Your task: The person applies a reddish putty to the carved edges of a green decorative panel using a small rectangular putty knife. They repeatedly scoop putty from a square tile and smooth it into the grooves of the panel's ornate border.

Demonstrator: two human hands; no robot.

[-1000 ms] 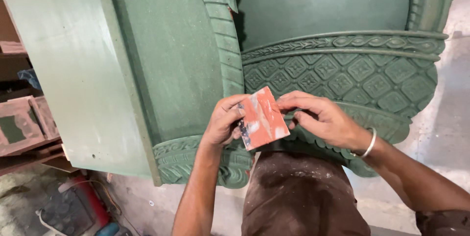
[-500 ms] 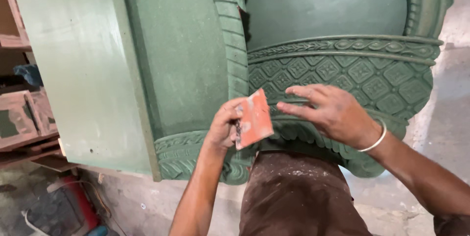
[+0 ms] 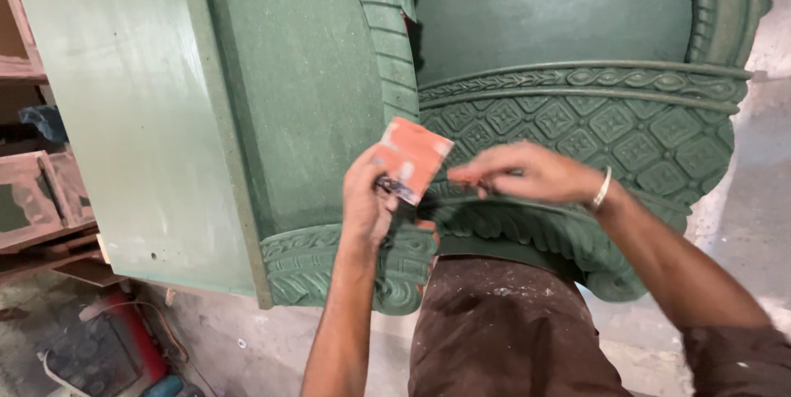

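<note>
My left hand [image 3: 367, 199] grips a folded orange-red sheet of sandpaper [image 3: 409, 158] in front of a large green carved panel [image 3: 577, 129]. The sheet's dark underside shows at its lower edge. My right hand [image 3: 527, 175], with a metal bangle on the wrist, hovers just right of the sandpaper, fingers pinched toward its edge over a diamond-patterned carved band; it looks blurred. A smooth green curved column face [image 3: 305, 92] rises behind my left hand, with a carved scroll base [image 3: 346, 269] below it.
A flat pale green board [image 3: 124, 109] stands at the left. Wooden frames [image 3: 37, 199] lie at the far left edge. A red object and cable [image 3: 132, 339] rest on the concrete floor [image 3: 741, 216]. My brown-clad knee [image 3: 503, 331] is below the hands.
My right hand has come off the carved band and moved toward the sandpaper's edge. The left hand has tilted the sheet up slightly.
</note>
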